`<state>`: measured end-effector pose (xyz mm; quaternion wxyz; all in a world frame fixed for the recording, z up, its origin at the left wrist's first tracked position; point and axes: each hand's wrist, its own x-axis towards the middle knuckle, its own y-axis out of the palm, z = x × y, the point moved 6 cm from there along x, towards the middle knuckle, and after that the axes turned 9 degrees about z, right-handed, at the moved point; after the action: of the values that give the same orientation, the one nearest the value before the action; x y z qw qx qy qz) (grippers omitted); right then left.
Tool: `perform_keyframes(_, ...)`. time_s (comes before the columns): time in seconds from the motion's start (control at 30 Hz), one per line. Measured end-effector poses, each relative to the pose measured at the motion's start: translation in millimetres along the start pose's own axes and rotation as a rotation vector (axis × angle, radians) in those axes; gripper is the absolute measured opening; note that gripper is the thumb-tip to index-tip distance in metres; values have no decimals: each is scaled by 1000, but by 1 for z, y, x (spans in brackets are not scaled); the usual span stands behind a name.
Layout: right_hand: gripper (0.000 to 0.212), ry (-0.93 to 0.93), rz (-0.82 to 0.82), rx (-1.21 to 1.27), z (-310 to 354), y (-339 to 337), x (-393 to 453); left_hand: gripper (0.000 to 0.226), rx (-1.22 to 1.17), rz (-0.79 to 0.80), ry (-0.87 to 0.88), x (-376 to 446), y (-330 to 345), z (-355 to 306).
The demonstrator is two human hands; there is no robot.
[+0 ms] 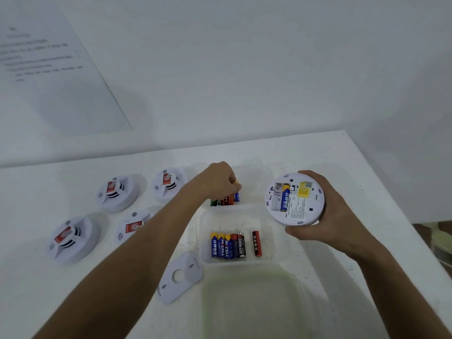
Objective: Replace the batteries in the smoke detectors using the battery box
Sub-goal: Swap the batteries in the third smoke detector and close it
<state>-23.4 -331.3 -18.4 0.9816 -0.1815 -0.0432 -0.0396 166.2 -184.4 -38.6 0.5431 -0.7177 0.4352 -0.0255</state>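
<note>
Two bare arms in view, no sleeves seen up to the frame edge. Left hand: no rings, no watch or band on wrist, forearm bare all the way back from the fingers. Right hand: likewise no rings seen, wrist bare, no strap or bracelet behind the fingers. No gloves on either. Nails were too small/blurred to tell. No marks, tape or jewellery showed on either forearm. Nothing else of the person was in frame.

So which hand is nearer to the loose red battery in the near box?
Right. The right hand holds the smoke detector just beyond the red battery; the left hand reaches into the far box.
</note>
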Motion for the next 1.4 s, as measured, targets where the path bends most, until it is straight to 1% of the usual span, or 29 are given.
perform_keyframes(0.1, 89, 1, 7, -3, -1, 2, 2, 29, 103, -9, -17, 3, 10, 1)
perform_keyframes(0.2, 89, -4, 8, 0, -1, 2, 2, 42, 173, -19, 1, 1, 14, 0)
perform_keyframes(0.3, 89, -6, 9, -8, 0, 3, 3, 49, 176, -45, 11, -2, 10, 0)
perform_keyframes(0.4, 90, -10, 10, -9, 1, 4, 3, 47, 123, -63, 20, -10, 5, -2)
perform_keyframes(0.47, 91, -20, 18, -11, 2, 5, 4, 38, 18, -141, 85, -24, -3, -11)
perform_keyframes(0.53, 94, -36, 24, -6, 4, 6, 5, 25, -144, -233, 203, -46, -12, -26)
perform_keyframes(0.57, 96, -43, 30, 1, 5, 7, 5, 22, -215, -235, 271, -57, -16, -36)
perform_keyframes(0.6, 97, -49, 36, 9, 6, 8, 6, 23, -258, -197, 336, -66, -16, -45)
perform_keyframes(0.67, 97, -56, 50, 17, 8, 11, 8, 33, -255, -68, 410, -80, -12, -60)
perform_keyframes(0.73, 95, -66, 64, -1, 11, 15, 10, 43, -241, 1, 420, -84, -8, -65)
perform_keyframes(0.8, 92, -77, 66, -15, 12, 17, 11, 46, -265, -4, 413, -87, -8, -65)
perform_keyframes(0.9, 93, -85, 61, -5, 15, 18, 11, 47, -296, -8, 406, -89, -6, -64)
perform_keyframes(1.17, 89, -121, 20, -24, 18, 23, 14, 50, -275, -8, 375, -88, 3, -64)
perform_keyframes(1.23, 89, -116, 12, -21, 17, 24, 15, 50, -275, -34, 370, -86, 3, -63)
perform_keyframes(1.3, 90, -103, -6, -9, 15, 22, 16, 50, -294, -97, 394, -86, 1, -63)
perform_keyframes(1.4, 92, -80, 9, -6, 9, 22, 17, 37, -320, -189, 433, -87, -1, -70)
